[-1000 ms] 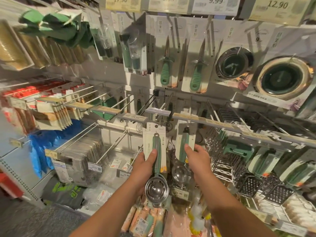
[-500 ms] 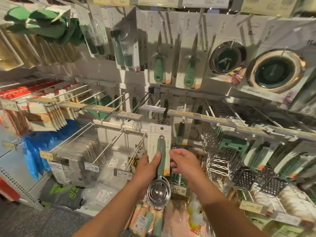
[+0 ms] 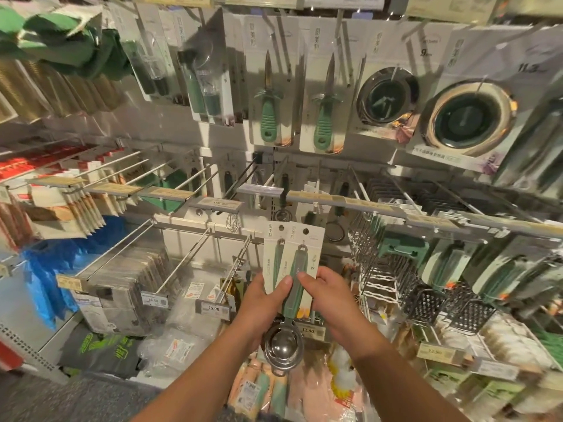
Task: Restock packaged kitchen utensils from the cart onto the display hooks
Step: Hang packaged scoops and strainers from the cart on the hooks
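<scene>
Two carded scoops (image 3: 300,269) with green handles and steel bowls overlap in front of me, cards upright, below the middle hook rail (image 3: 380,205). My left hand (image 3: 262,306) grips them from the left with the thumb across the green handle. My right hand (image 3: 329,295) holds the cards' right edge, index finger on the handle. The steel bowl (image 3: 283,348) hangs below both hands. The cards' punch holes sit free of any hook.
Long bare hook prongs (image 3: 195,257) jut toward me at lower left. Knives (image 3: 269,117) and strainers (image 3: 469,117) on cards hang above. Wire racks and graters (image 3: 426,300) crowd the right. A price tag (image 3: 307,330) sits just behind the scoops.
My right hand left the package hanging on the rail and came over to the scoop cards in my left hand. A second card now shows fanned behind the first.
</scene>
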The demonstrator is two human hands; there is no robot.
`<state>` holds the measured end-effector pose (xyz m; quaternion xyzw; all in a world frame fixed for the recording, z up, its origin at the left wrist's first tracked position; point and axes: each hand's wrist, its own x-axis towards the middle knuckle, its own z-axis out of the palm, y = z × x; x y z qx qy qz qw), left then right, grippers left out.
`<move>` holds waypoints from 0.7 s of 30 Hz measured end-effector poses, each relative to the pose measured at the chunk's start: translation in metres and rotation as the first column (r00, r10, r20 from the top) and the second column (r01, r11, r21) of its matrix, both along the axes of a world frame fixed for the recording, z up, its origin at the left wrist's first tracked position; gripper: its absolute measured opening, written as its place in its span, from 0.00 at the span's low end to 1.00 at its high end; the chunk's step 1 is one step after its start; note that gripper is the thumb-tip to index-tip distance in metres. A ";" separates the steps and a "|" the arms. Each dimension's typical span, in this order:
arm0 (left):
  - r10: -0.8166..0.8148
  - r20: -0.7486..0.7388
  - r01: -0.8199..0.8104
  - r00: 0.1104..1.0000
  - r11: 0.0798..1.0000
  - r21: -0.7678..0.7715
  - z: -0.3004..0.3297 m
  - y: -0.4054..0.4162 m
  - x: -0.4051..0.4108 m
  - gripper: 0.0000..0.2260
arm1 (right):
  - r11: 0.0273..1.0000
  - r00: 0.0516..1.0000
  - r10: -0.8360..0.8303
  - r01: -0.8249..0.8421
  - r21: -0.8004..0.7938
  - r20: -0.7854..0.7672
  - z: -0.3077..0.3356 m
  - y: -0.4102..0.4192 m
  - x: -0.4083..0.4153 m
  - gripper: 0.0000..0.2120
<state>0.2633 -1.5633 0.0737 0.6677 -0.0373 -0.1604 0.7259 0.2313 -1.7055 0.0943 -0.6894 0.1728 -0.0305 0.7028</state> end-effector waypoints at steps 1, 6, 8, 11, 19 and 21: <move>0.003 -0.009 -0.003 1.000 1.000 -0.009 0.001 0.000 0.000 0.14 | 1.000 1.000 0.000 0.000 0.029 0.008 0.000 0.000 -0.002 0.07; 0.020 -0.038 -0.021 0.999 0.999 -0.028 -0.001 0.002 0.003 0.09 | 1.000 0.999 -0.011 0.009 0.029 0.045 0.005 -0.002 -0.008 0.07; 0.025 -0.027 -0.026 0.999 1.000 -0.016 -0.002 0.004 0.005 0.15 | 1.000 0.998 -0.005 0.005 -0.002 0.065 0.008 -0.003 -0.010 0.08; 0.045 -0.051 -0.046 0.998 0.999 -0.018 -0.003 0.004 0.007 0.13 | 0.999 0.996 -0.003 0.006 -0.032 0.092 0.013 -0.004 -0.011 0.09; 0.093 -0.054 -0.094 0.994 0.995 -0.021 -0.006 0.005 0.014 0.24 | 0.986 0.981 -0.135 0.147 -0.081 0.138 0.024 -0.009 0.004 0.08; 0.100 -0.056 -0.101 0.993 0.995 -0.026 -0.005 0.007 0.014 0.28 | 0.982 0.978 -0.167 0.176 -0.074 0.122 0.025 -0.009 0.009 0.08</move>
